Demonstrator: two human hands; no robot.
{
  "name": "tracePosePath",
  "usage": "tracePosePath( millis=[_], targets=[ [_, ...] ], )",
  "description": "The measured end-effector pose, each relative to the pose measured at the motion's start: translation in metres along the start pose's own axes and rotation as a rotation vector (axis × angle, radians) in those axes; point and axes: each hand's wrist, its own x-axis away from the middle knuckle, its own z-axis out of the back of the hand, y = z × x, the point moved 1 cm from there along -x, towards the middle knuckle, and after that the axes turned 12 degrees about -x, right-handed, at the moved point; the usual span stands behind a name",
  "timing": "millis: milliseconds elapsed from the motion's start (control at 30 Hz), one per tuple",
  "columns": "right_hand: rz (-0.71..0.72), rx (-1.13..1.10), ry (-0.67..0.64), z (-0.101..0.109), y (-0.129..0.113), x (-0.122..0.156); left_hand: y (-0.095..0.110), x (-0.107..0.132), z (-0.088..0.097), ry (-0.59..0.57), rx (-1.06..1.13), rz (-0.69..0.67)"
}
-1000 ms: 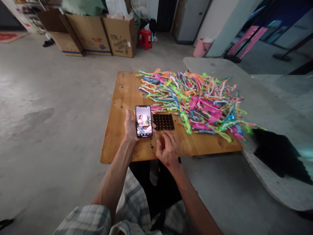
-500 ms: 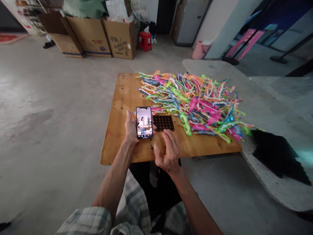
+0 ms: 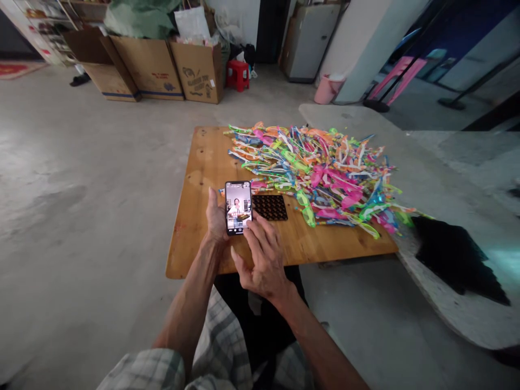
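Observation:
A smartphone [image 3: 238,208] with a lit screen is held upright in my left hand [image 3: 216,216], its fingers wrapped behind and round the case. On the screen a person shows in a video. My right hand [image 3: 262,254] is over the phone's lower right corner, fingers apart, with a fingertip at or just above the glass; I cannot tell whether it touches. Just right of the phone a dark patterned flat panel [image 3: 270,207] lies on the wooden board [image 3: 195,216]. Beyond it spreads a heap of bright plastic glasses [image 3: 320,168] in pink, green, orange and blue.
The board rests on a grey stone-like table [image 3: 439,281], where a black sheet-like stack [image 3: 457,260] lies at the right. Across the floor stand cardboard boxes [image 3: 150,67], a red stool [image 3: 238,75], a pink bin [image 3: 328,89] and a grey cabinet [image 3: 311,40].
My right hand has moved left and up from beside the phone to its lower corner. The picture on the phone screen has changed. The left hand still holds the phone.

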Motion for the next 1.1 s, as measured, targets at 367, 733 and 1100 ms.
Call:
tracePosePath(
  millis=[367, 733, 1100],
  targets=[
    [-0.045, 0.043, -0.094, -0.004, -0.004, -0.007, 0.002, 0.001, -0.005, 0.03, 0.009, 0.008],
    [-0.11, 0.073, -0.177, -0.006, -0.005, -0.018, 0.004, 0.006, -0.012, 0.049, 0.018, 0.036],
    [-0.085, 0.086, -0.119, -0.004, 0.01, -0.046, -0.002, 0.008, -0.006, 0.014, 0.011, 0.001]
  ],
)
